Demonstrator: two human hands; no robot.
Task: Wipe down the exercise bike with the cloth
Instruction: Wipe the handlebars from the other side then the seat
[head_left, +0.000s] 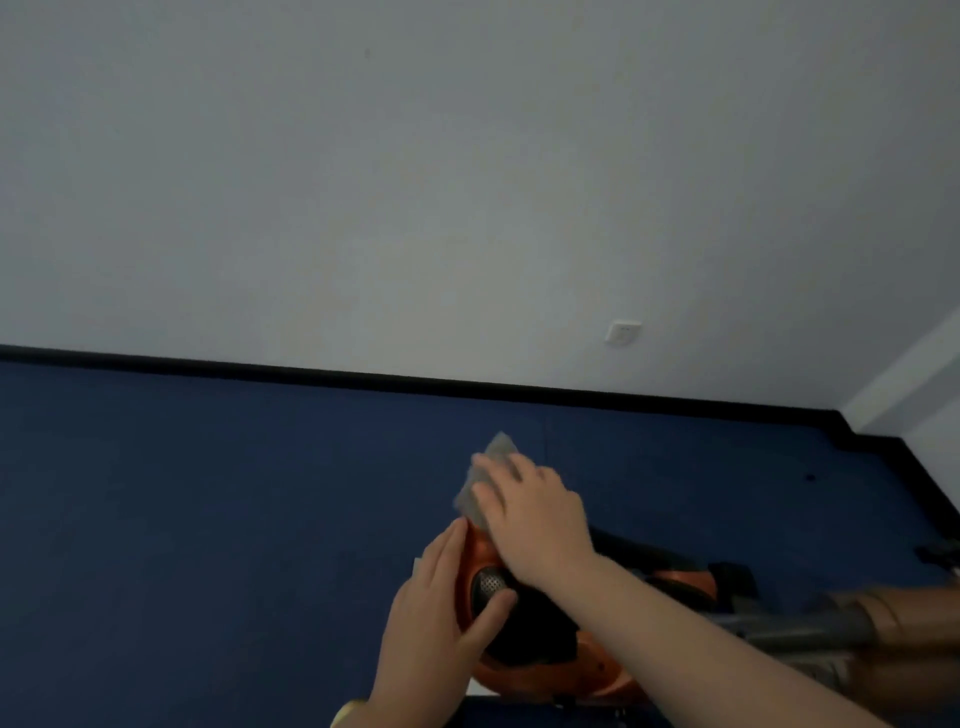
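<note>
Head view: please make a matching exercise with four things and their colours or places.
Things:
1. cloth
2. exercise bike
3. floor
4. wall socket

Descriptions:
A. dark blue
B. orange and black
C. white, low on the wall
D. grey, under the right hand

Pairs: 1-D, 2-B, 3-A, 4-C. The left hand rests on the bike's housing.
</note>
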